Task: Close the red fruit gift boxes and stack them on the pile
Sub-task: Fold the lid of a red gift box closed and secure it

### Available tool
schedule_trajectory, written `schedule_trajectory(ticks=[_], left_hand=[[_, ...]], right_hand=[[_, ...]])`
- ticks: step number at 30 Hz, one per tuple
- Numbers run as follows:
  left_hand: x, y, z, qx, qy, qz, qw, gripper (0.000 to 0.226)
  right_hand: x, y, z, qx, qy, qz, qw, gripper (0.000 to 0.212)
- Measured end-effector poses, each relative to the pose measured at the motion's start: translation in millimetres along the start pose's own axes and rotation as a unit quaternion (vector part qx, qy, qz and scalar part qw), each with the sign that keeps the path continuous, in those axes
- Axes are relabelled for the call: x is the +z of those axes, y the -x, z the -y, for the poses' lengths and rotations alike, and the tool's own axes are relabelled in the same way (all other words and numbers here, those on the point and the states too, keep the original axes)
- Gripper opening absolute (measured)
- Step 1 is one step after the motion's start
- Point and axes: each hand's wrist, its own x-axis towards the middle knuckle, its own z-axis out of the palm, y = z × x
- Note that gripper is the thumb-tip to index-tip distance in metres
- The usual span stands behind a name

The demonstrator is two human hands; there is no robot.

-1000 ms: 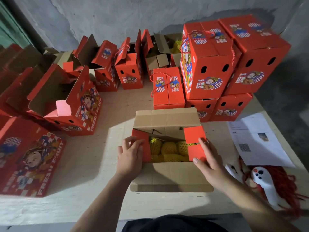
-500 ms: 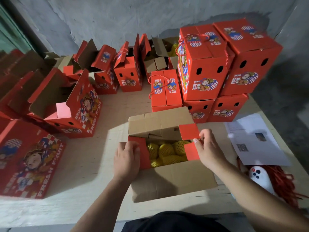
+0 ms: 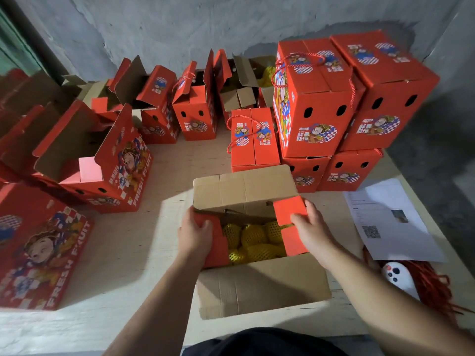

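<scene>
Both hands work the open box [image 3: 257, 255] at the near middle of the table [image 3: 128, 253]. Left hand [image 3: 194, 235] grips the red left side flap [image 3: 214, 242], fingers curled over its edge. Yellow netted fruit [image 3: 253, 240] fills the box between the hands. Right hand [image 3: 312, 233] pinches the right side flap [image 3: 289, 210]. Closed boxes form the pile [image 3: 347, 109] at the far right.
</scene>
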Motion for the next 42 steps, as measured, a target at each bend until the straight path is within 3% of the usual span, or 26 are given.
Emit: schedule_trajectory(ticks=[6,11,14,16,20,22,24,27,29,30,32,34,36,38,40,42], left_hand=[[-2.8,8.4,10.0,0.091,0.152,-0.018,0.984,0.038],[-2.4,5.4,18.9,0.116,0.216,-0.034,0.969,0.032],[-4.2,5.7,22.1,0.105,0.234,-0.043,0.966,0.041],[-4.2,7.8,20.2,0.124,0.201,-0.051,0.970,0.044],[-6.6,13.4,14.4,0.186,-0.017,-0.063,0.980,0.015],[-11.1,14.2,19.9,0.191,-0.088,-0.028,0.977,0.024],[-15.6,16.4,25.0,0.203,-0.139,0.004,0.969,0.040],[-17.6,16.7,22.7,0.187,-0.119,0.020,0.975,0.065],[-15.2,18.1,19.5,0.127,-0.064,0.037,0.989,0.083],[-15.6,18.7,17.8,0.068,0.011,0.065,0.995,0.090],[-18.7,19.2,17.3,-0.031,0.191,0.149,0.970,0.083],[-23.9,16.0,21.1,-0.050,0.270,0.219,0.936,0.065],[-29.1,15.0,21.7,-0.046,0.289,0.245,0.924,0.060],[-29.0,15.4,21.4,-0.075,0.298,0.240,0.921,0.059],[-21.8,18.3,20.8,-0.113,0.297,0.188,0.929,0.046],[-14.4,23.2,19.8,-0.100,0.223,0.022,0.969,0.026]], right_hand=[[6.1,-5.0,-6.9,-0.029,0.034,-0.022,0.999,0.061],[8.7,-3.7,-6.8,-0.014,-0.168,-0.065,0.983,0.064],[7.9,3.1,-5.9,0.038,-0.167,-0.097,0.980,0.079],[6.2,7.3,-3.3,0.032,-0.143,-0.108,0.983,0.084],[-2.4,8.8,-1.3,-0.043,-0.117,-0.067,0.990,0.050],[-12.3,12.2,-16.0,-0.054,-0.112,-0.026,0.992,0.044],[-27.1,24.7,-41.9,-0.091,-0.041,-0.001,0.995,0.052],[-52.0,50.8,-86.5,-0.179,0.153,0.089,0.968,0.092],[-60.9,61.9,-101.9,-0.216,0.169,0.147,0.950,0.112],[-59.3,65.6,-101.1,-0.223,0.134,0.144,0.955,0.109],[-46.3,67.6,-85.9,-0.227,0.038,0.049,0.972,0.088],[-33.0,61.9,-60.5,-0.198,-0.018,-0.075,0.977,0.082],[-25.5,53.8,-37.9,-0.241,0.066,-0.159,0.955,0.079],[-20.1,47.7,-29.5,-0.363,0.206,-0.174,0.892,0.060],[-16.0,46.2,-29.3,-0.427,0.289,-0.137,0.846,0.047],[-11.3,48.1,-33.7,-0.389,0.342,-0.083,0.851,0.078]])
